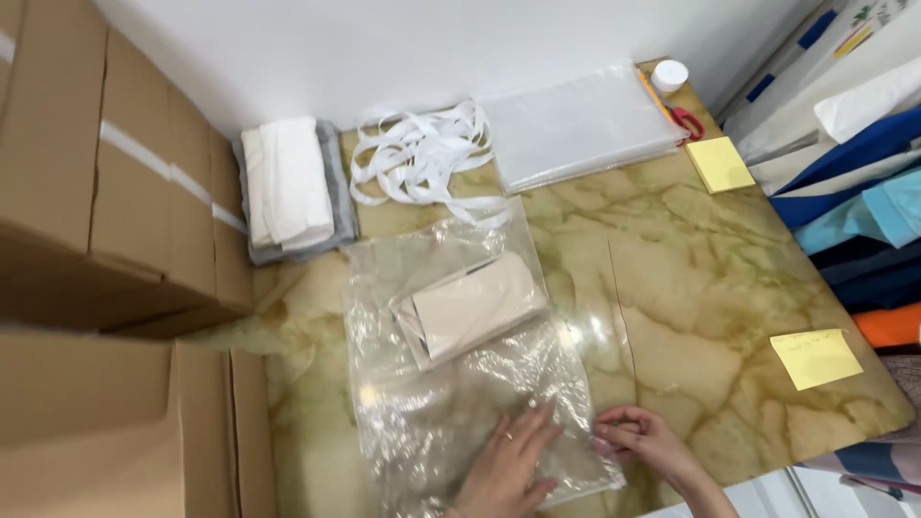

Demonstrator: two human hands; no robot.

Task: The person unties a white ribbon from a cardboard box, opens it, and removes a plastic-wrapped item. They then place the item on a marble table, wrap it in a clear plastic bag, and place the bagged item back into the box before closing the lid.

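L hand (507, 467) flat on crinkled clear plastic bag (460, 403), fingers together, pressing its near end. R hand (645, 443) at bag's near-right corner, fingertips pinching the edge. Bag lies centre of green-veined marble-look table (710, 288), w/ folded beige cloth (475, 305) inside. Beyond: tangled white ribbon (417, 158), folded white-and-grey fabric stack (288, 187), stack of clear flat bags (580, 125). Brown cardboard boxes (115, 211) at left.

Just beyond both grips (504, 465) (645, 443), folded cloth (477, 305) in plastic bag (460, 384); farther behind, ribbon tangle (422, 153); boxes (106, 192) left.
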